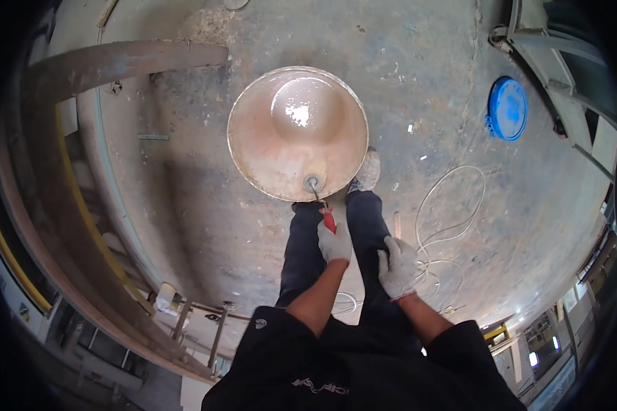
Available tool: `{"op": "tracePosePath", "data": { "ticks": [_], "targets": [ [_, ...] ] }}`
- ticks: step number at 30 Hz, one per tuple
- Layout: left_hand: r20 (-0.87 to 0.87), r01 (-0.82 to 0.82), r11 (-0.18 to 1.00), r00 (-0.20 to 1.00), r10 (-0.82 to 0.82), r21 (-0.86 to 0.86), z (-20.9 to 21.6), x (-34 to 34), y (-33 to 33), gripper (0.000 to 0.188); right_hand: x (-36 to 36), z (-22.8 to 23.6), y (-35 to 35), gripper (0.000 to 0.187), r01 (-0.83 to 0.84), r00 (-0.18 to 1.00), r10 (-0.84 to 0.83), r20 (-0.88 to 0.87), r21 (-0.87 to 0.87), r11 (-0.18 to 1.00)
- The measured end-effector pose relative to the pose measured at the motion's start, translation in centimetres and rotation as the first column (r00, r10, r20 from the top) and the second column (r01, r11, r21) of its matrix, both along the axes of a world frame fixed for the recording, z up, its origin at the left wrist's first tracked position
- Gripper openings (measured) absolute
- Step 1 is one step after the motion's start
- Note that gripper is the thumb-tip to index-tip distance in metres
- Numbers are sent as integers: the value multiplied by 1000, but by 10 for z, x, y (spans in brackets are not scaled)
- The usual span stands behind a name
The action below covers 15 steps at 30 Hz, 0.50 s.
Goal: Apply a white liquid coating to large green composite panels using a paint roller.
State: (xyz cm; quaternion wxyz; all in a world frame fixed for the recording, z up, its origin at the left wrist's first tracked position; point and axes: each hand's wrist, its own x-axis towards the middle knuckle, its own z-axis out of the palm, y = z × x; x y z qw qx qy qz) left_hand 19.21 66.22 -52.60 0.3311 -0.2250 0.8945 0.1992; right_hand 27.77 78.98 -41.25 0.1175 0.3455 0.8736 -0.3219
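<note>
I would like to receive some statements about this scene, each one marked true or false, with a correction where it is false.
1. The left hand holds a red-handled tool. True.
2. The right hand is inside the tub. False: the right hand is outside the tub, by the right leg.
3. A round blue object is to the right of the tub. True.
4. Both hands are bare. False: both wear pale gloves.
5. A pale hose or cable lies in loops on the floor. True.
</note>
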Motion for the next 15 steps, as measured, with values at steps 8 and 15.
{"op": "tracePosePath", "data": {
  "ticks": [8,15],
  "targets": [
    [-70,238,968,970,-233,76,85,-132,-20,27,-22,-13,26,34,-62,997,68,47,-110,992],
    [272,849,523,522,-808,-78,31,-280,35,36,-10,-28,24,37,95,995,-98,-26,-107,990]
  ]
}}
